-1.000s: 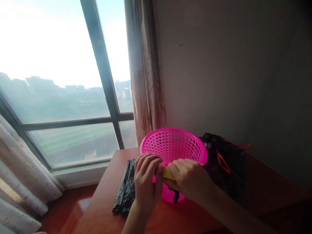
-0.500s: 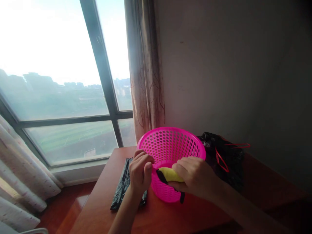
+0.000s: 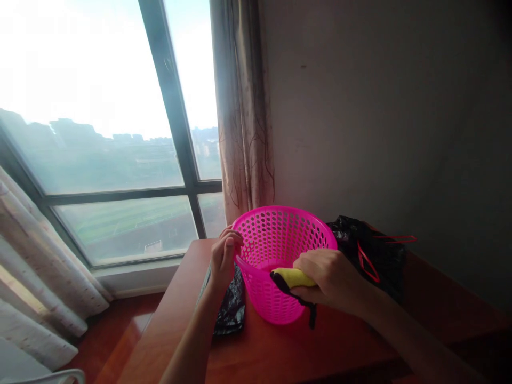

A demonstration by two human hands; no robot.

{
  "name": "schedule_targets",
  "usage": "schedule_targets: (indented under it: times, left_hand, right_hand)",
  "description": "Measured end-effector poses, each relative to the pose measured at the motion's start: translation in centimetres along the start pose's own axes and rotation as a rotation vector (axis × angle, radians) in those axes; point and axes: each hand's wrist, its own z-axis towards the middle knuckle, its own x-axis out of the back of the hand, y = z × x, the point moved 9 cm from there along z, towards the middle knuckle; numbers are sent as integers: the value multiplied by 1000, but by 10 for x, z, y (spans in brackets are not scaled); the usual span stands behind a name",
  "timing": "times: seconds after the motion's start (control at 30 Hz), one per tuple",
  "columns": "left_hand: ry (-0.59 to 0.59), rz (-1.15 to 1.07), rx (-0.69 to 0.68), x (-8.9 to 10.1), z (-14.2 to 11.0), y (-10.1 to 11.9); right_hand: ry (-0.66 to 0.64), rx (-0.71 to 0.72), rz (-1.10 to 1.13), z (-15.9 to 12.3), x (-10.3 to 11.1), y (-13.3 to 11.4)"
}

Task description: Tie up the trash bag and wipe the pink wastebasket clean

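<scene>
A bright pink plastic basket (image 3: 276, 309) with rows of holes stands on the wooden table. My left hand (image 3: 224, 255) has its fingers curled at the basket's left rim. My right hand (image 3: 330, 277) is closed around a yellow cloth (image 3: 295, 277) with a black edge, at the front right of the rim. A black strip of the cloth dangles outside the basket. How the right fingers wrap underneath is hidden.
A folded black plastic bag (image 3: 232, 306) lies left of the basket. Behind it on the right is a crumpled black bag (image 3: 352, 232) with red ties (image 3: 368, 261). The table (image 3: 172, 330) stands by a window and a curtain (image 3: 248, 106).
My left hand has moved left and up from the front of the basket to its left rim. My right hand still holds the yellow cloth, slightly further right. The view shifted a little.
</scene>
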Motion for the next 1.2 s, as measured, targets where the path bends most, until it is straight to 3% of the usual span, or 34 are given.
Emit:
schedule_targets:
  times: [0.13, 0.27, 0.33, 0.4, 0.5, 0.6, 0.7, 0.8, 0.9, 1.07, 1.2]
  left_hand:
    - [31, -18, -6, -5, -13, 6]
    - [156, -12, 69, -5, -27, 6]
    - [165, 33, 109, -7, -33, 8]
    - [127, 147, 114, -8, -40, 16]
    - [79, 417, 17, -6, -52, 41]
    - [148, 530, -26, 6, -66, 60]
    - [144, 303, 169, 10, -77, 50]
    - [157, -57, 439, -2, -90, 32]
    - [242, -273, 564, -13, -98, 27]
    - [155, -224, 620, -2, -72, 22]
    - [94, -272, 748, 10, -51, 12]
  right_hand:
    - [35, -16, -46, -1, -3, 3]
    - [88, -14, -82, -1, -2, 2]
    - [109, -6, -94, -1, -1, 1]
    - [125, 6, -105, -1, 0, 0]
    - [145, 14, -124, 0, 1, -2]
    - [167, -5, -141, 2, 0, -3]
    - [186, -17, -143, 4, 0, -5]
    - [191, -24, -135, 6, -1, -6]
    - [184, -31, -132, 6, -1, -5]
    - [177, -36, -126, 5, -2, -4]
    - [166, -46, -120, 5, -4, -3]
